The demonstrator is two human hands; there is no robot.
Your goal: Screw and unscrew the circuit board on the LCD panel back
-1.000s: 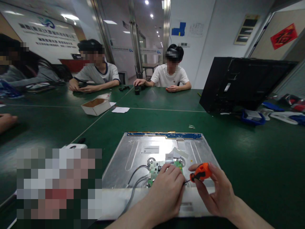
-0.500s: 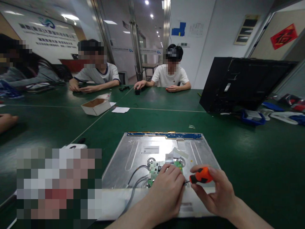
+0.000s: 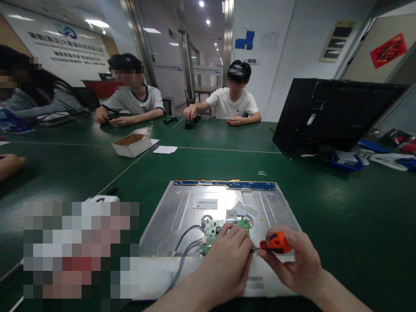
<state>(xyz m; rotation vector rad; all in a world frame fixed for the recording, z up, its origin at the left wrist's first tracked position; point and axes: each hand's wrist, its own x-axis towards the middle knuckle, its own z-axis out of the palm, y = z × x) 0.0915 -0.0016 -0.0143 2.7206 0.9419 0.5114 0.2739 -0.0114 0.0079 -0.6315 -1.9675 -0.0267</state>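
A flat metal panel (image 3: 182, 208), perhaps the back of a display, lies on the table in front of me. Near its middle sits a green circuit board (image 3: 211, 229), with grey cables (image 3: 186, 251) running off its left side. My left hand (image 3: 230, 251) lies over the board, fingers bent and close together; its fingertips and whatever they grip are hidden. In my right hand (image 3: 299, 255) is an orange and black screwdriver (image 3: 276, 243), held between thumb and fingers. The screwdriver lies almost level, its thin shaft pointing left to the edge of my left hand, where the tip disappears.
Beyond the panel, a white open box (image 3: 131, 146) and a paper slip (image 3: 165, 149) lie on the green table (image 3: 221, 162). A large black screen (image 3: 325, 115) leans at the right, beside a blue tray (image 3: 346, 162). Several people sit around the table.
My right hand's fingers have shifted slightly and the screwdriver handle sits a little lower, turned a bit. My left hand stays put. Across the table, a person's hand has lifted slightly over a small black object.
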